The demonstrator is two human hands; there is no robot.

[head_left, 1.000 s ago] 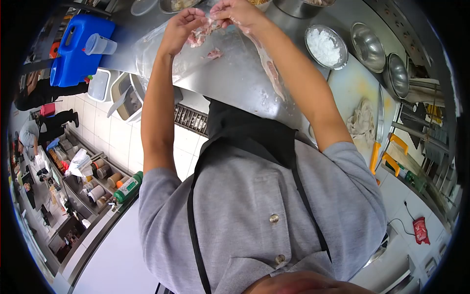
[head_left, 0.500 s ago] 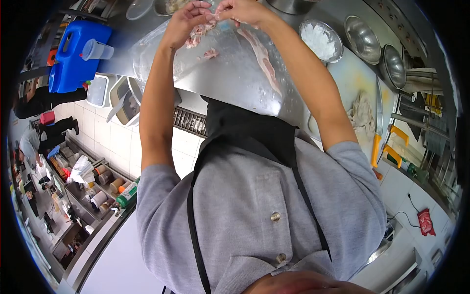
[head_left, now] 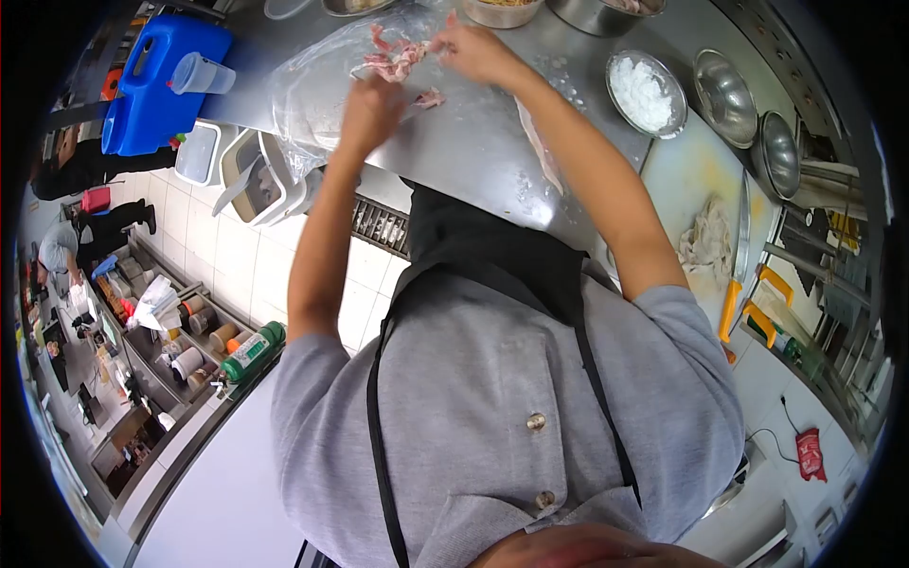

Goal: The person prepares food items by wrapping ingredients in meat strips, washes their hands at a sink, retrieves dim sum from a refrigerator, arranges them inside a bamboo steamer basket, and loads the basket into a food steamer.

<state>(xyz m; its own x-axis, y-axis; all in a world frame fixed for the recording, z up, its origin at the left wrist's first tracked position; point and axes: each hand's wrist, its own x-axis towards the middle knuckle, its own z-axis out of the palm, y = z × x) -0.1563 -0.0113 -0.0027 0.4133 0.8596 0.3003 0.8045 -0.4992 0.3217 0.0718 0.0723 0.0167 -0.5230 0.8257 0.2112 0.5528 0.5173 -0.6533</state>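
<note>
While I am watching from afar through the head camera, both bare hands are working close together near the far side of the steel worktop. The main heap of raw meat is lying on a clear plastic sheet, just beyond my left hand and to the left of my right hand. My left hand is curling in, fingers bent at the near edge of the heap, and I am unable to tell what, if anything, they are gripping. My right hand is reaching to the heap's right edge with its fingertips drawn narrowly together; blur is hiding whether they are pinching a piece. A small scrap of meat is lying between the heap and me, and a long pale strip is stretching along the steel beside my right forearm. Farther right, a bowl is holding white powder, with two metal bowls standing past it. Nearer me, a crumpled cloth is resting on a cutting board, a knife lying just beside it. Off to the left, a blue jug is standing behind a clear cup.
</note>
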